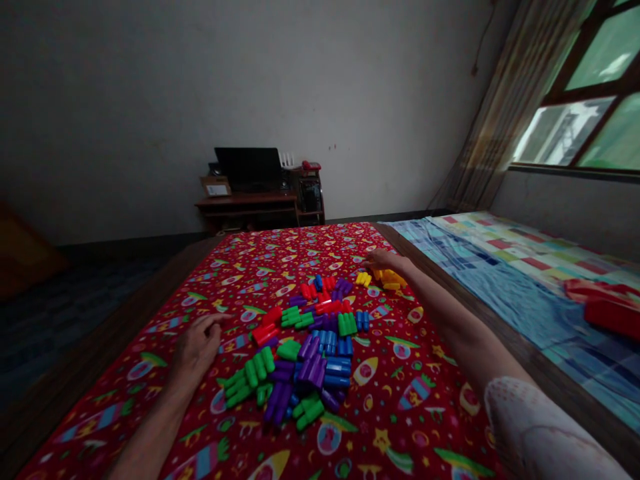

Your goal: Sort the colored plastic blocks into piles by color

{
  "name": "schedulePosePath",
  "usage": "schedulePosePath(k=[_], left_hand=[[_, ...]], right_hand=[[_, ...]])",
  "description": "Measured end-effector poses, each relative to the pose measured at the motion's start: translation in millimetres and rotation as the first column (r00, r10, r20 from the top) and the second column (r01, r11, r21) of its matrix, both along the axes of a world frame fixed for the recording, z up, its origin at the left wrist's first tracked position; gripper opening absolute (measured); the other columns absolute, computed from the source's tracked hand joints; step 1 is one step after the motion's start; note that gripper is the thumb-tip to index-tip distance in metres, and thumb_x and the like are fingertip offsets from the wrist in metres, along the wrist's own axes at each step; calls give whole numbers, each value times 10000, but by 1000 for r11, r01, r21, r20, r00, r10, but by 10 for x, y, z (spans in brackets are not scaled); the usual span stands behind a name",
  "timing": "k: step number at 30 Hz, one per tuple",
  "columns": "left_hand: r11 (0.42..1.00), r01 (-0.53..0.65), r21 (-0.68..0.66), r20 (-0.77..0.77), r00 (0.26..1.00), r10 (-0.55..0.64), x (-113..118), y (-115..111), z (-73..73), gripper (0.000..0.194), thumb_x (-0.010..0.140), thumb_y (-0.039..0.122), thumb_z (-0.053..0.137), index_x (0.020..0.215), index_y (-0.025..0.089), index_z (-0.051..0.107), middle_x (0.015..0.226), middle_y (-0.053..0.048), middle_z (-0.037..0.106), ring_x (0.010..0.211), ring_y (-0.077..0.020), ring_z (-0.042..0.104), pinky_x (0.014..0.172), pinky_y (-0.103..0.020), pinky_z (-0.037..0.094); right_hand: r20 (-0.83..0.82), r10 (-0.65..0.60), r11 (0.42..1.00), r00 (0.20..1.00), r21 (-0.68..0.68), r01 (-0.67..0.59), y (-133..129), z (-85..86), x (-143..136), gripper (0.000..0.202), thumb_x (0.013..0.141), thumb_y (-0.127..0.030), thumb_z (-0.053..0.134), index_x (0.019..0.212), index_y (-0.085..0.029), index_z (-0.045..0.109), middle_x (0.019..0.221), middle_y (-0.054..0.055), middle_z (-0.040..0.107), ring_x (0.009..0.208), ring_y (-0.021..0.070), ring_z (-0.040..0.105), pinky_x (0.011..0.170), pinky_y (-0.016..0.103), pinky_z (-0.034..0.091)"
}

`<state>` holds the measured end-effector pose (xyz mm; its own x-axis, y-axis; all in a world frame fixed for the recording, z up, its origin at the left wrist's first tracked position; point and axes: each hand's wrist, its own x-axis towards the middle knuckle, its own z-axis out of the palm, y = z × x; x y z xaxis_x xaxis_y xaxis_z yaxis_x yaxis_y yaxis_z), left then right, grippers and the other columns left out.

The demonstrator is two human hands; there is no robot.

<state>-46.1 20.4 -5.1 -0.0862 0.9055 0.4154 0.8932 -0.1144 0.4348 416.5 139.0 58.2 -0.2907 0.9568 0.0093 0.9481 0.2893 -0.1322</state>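
Note:
My right hand [384,259] reaches out palm down over a small pile of yellow plastic building blocks [391,280], its fingers loosely bent and apart at the far side. One yellow block [364,279] lies just left of that pile. On the cloth left of the blocks rests my left hand [196,341], holding nothing, with its index finger extended and the others slightly curled. Between my hands lies a mixed heap of ridged blocks: green blocks [249,377], purple blocks [311,365], blue blocks [337,372] and red blocks [266,328].
A red patterned cloth [280,460] covers the table, whose wooden edge [493,353] shows at right. Beyond it is a bed with a checked sheet [525,247] and a red item [613,310]. A monitor [249,168] stands on a desk [247,200] by the wall.

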Motion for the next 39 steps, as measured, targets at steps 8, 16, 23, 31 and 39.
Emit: schedulePosePath(k=[8,16,23,31,39], left_hand=[[999,1,-47,92,996,3,-23,74,-76,391,763,273,368,910,153,710,1040,-105,704,974,-256,654,893,-373,510],[999,16,-34,97,995,-13,-64,104,-110,384,760,292,365,880,173,711,1046,-98,702,984,-263,652,898,-385,511],[999,42,-11,93,995,-40,-79,105,-133,388,757,306,371,899,182,709,1028,-91,701,967,-262,651,878,-376,510],[999,27,-27,101,995,-24,-33,74,-69,348,757,281,394,869,205,715,1014,-60,705,946,-227,651,858,-318,508],[999,-3,-54,112,994,9,-40,92,-111,359,760,269,398,901,194,719,1027,-73,699,940,-246,650,827,-340,510]], right_hand=[[-29,226,969,974,109,-222,-377,28,18,354,953,-405,484,1065,-158,711,1005,116,727,860,188,657,735,250,453],[122,439,882,890,133,-453,-603,-241,-183,244,863,-133,576,1078,-154,689,1049,121,699,949,187,631,859,292,463],[-103,220,906,970,390,-164,-567,-64,215,269,860,-125,550,1084,-160,696,1071,121,710,999,212,648,887,321,488],[-247,2,917,969,387,96,-653,-88,456,263,880,-240,546,1053,-162,727,981,102,751,861,207,693,798,292,502],[95,79,942,992,318,-106,-1157,-364,464,305,872,-332,606,1136,-199,683,1115,149,684,1048,277,608,886,365,466]])
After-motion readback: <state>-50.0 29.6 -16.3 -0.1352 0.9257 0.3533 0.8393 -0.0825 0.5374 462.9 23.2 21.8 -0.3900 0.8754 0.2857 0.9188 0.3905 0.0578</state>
